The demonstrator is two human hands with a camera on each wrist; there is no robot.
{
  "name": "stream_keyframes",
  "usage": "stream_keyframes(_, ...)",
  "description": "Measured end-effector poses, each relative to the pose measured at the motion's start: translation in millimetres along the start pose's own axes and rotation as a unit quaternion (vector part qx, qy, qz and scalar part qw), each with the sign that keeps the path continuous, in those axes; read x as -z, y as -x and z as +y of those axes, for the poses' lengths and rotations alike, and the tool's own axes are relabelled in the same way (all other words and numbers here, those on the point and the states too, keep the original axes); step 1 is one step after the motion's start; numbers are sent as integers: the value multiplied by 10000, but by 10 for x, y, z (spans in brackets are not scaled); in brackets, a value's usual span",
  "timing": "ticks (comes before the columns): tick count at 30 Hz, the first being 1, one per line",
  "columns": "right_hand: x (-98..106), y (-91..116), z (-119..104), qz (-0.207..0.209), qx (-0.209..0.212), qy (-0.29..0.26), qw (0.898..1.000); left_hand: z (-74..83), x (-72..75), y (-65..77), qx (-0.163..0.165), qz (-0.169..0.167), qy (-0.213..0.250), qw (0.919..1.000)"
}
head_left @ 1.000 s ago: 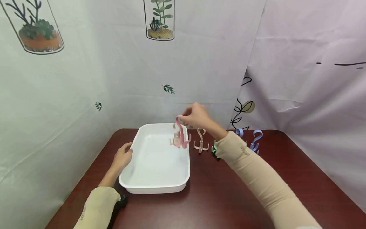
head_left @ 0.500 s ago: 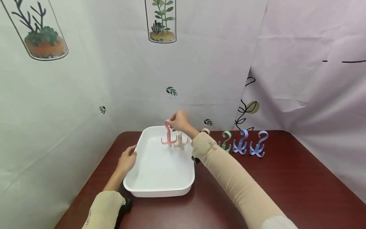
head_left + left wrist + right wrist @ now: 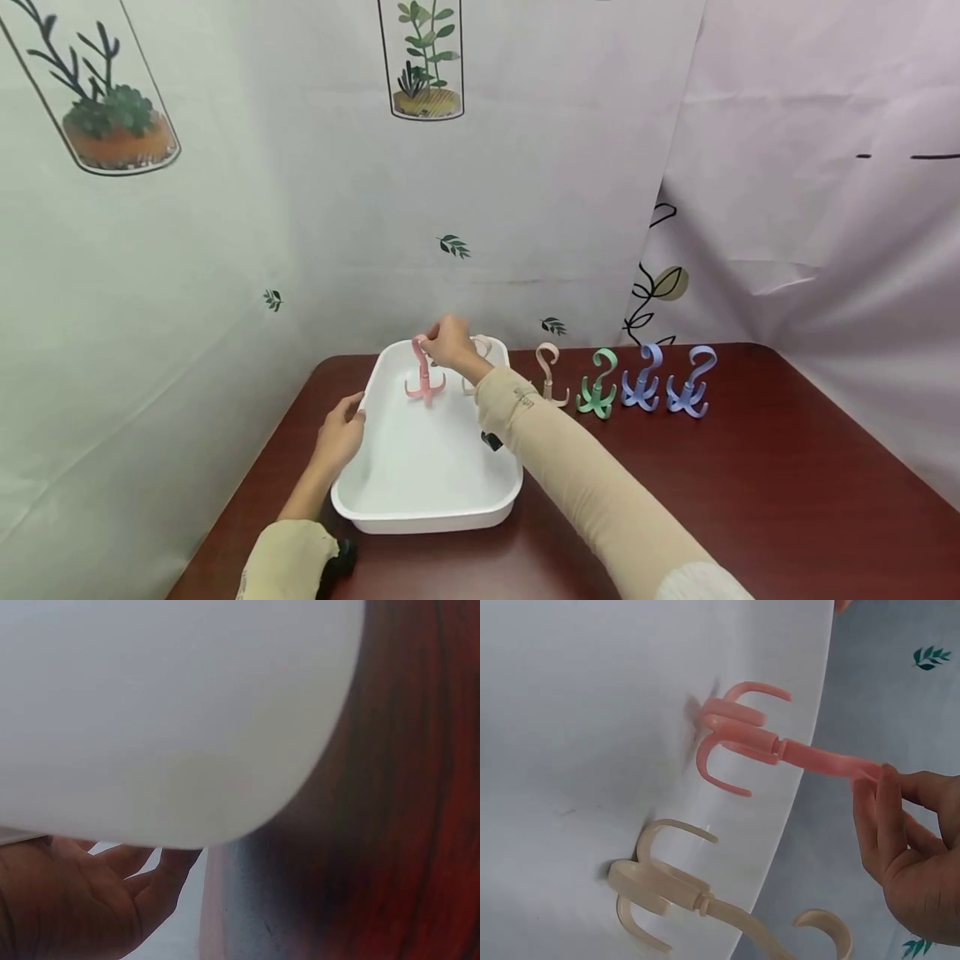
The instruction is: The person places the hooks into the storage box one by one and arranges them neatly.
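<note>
A pink swivel hook [image 3: 424, 385] with several small prongs stands upright inside the white plastic tray [image 3: 427, 525], near its far left part. My right hand [image 3: 450, 342] pinches its curved top between thumb and fingers. In the right wrist view, the prongs of the pink hook [image 3: 739, 735] are at the tray floor, and the right hand [image 3: 922, 847] holds the curl. Beside it in the tray stands a beige hook [image 3: 667, 889], partly behind my right hand in the head view. My left hand [image 3: 341, 432] rests against the tray's left side, fingertips partly hidden by the rim.
Right of the tray, a row of similar hooks stands on the dark red table [image 3: 750, 500]: a beige hook [image 3: 549, 375], a green hook [image 3: 597, 383], a blue hook [image 3: 642, 379] and another blue hook [image 3: 692, 383]. A patterned cloth backdrop [image 3: 540, 167] hangs behind.
My right hand has carried the pink hook leftward and lowered it into the tray, left of the beige one. My left hand stays at the tray's left side.
</note>
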State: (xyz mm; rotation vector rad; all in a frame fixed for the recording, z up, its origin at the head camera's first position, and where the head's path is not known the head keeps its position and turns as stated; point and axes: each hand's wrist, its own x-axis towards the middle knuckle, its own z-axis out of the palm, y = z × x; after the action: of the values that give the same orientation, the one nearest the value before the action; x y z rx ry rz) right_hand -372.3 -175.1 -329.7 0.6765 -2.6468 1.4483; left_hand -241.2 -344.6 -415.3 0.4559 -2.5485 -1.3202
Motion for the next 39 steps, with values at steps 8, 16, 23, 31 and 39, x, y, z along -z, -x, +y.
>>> stream_keyframes(8, -60, -47, 33, 178, -195, 367, 9990, 21, 4, 15, -13, 89, -3, 10000)
stream_keyframes(16, 1, -33, 30, -77, 48, 1022, 9947, 40, -10, 55, 8, 104, 52, 9999)
stream_keyframes(23, 340, 62, 26, -572, 549, 1225, 9893, 26, -10, 26, -26, 77, 51, 10000)
stream_keyframes(31, 1076, 363, 230, -109, 1081, 1360, 9847, 32, 11, -10, -1, -14, 83, 10000)
stream_keyframes(39, 1762, 640, 598, 272, 724, 1637, 9835, 29, 32, -2, 84, -16, 51, 10000)
